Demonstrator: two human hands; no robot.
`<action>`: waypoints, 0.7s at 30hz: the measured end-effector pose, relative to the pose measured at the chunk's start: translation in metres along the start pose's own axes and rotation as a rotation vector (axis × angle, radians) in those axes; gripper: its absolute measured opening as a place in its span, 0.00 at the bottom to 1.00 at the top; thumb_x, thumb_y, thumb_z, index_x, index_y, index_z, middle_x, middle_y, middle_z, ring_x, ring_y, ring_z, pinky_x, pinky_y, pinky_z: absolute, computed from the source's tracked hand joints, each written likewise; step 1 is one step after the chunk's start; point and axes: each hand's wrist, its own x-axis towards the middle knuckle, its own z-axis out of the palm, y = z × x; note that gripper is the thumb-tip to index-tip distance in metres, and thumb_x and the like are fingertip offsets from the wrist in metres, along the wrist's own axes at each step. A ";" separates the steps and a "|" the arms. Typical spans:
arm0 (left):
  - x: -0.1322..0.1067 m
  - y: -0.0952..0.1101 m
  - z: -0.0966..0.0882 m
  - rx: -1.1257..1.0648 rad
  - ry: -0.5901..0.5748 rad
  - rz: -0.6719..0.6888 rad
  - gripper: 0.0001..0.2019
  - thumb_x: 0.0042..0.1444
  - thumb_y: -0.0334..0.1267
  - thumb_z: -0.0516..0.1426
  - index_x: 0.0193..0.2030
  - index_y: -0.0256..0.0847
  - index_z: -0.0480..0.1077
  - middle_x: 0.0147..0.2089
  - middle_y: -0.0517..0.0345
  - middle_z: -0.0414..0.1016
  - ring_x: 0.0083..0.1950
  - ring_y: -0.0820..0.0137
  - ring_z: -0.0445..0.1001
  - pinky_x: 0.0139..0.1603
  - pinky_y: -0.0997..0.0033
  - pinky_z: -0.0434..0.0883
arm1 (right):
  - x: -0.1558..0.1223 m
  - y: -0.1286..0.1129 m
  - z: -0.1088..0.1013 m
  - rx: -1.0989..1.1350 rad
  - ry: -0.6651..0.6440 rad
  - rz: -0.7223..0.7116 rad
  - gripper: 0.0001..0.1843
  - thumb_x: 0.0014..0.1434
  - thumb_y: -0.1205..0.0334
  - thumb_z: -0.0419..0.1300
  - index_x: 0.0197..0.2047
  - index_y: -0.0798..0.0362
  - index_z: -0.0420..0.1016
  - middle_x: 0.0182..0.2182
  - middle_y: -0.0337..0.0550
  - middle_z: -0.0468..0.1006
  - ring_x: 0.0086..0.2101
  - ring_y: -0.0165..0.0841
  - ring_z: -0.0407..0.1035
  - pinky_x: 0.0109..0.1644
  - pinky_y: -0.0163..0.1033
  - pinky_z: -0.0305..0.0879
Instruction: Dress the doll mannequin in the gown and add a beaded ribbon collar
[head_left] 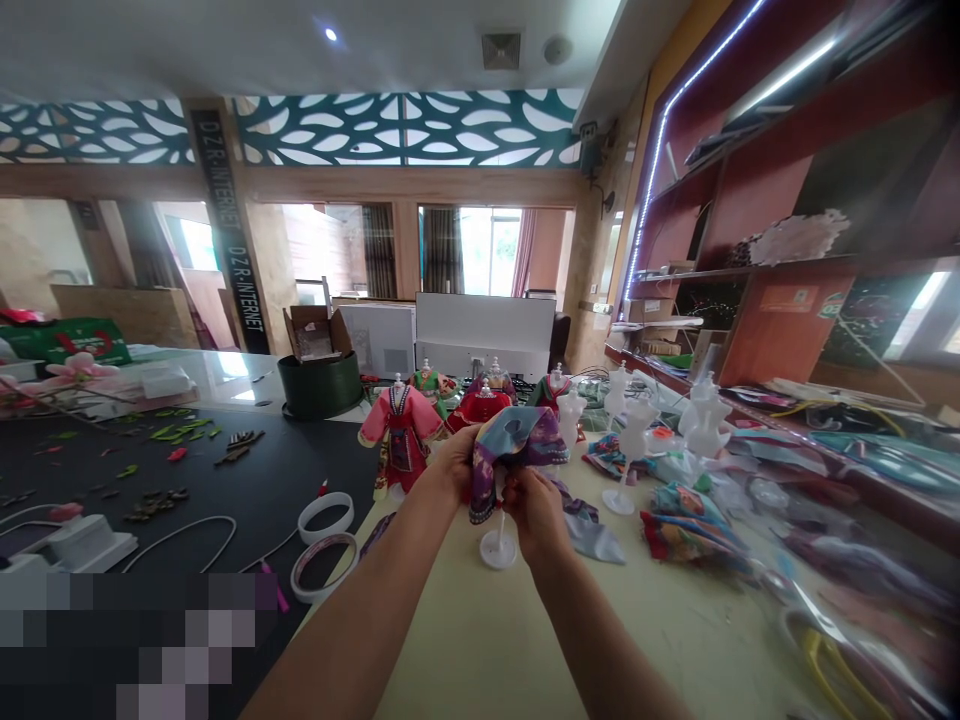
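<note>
A small blue and purple doll garment [517, 437] hangs over a white miniature mannequin stand, whose round base [498, 549] rests on the pale yellow mat. My left hand [455, 466] is closed on the garment's left side, its fingers partly behind the cloth. From the lower right, my right hand [538, 508] pinches the garment's underside beside the stand's stem. The mannequin's body is hidden by cloth and fingers. More purple-grey fabric [592, 530] lies just right of my right hand. A dressed mannequin in a pink and red robe [398, 430] stands to the left.
Several dressed mannequins, one in red [484, 405], stand behind my hands. Bare white mannequins [640, 430] and bundled garments [694, 525] are on the right, with yellow-handled scissors [832, 660] nearer. Tape rolls [325, 517], a power strip [94, 543] and a green round box [321, 385] lie left.
</note>
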 end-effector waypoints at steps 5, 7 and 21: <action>0.000 0.001 -0.012 -0.006 0.031 0.012 0.10 0.59 0.38 0.52 0.42 0.33 0.67 0.38 0.55 0.71 0.34 0.73 0.72 0.33 0.70 0.72 | 0.003 0.004 -0.011 -0.047 0.013 0.065 0.07 0.38 0.65 0.60 0.18 0.55 0.64 0.13 0.33 0.64 0.14 0.22 0.54 0.16 0.28 0.50; 0.002 0.000 -0.018 -0.006 0.057 0.022 0.11 0.59 0.39 0.52 0.43 0.33 0.67 0.39 0.55 0.71 0.34 0.73 0.72 0.33 0.69 0.72 | 0.005 0.005 -0.015 -0.059 0.011 0.086 0.07 0.38 0.65 0.61 0.18 0.56 0.64 0.13 0.33 0.64 0.14 0.22 0.55 0.16 0.28 0.50; 0.023 -0.023 -0.047 -0.008 0.156 0.101 0.15 0.58 0.39 0.53 0.51 0.36 0.63 0.50 0.50 0.67 0.46 0.65 0.70 0.44 0.59 0.70 | 0.009 0.011 -0.038 -0.140 0.012 0.149 0.08 0.38 0.66 0.60 0.18 0.55 0.61 0.13 0.32 0.63 0.14 0.22 0.55 0.16 0.27 0.47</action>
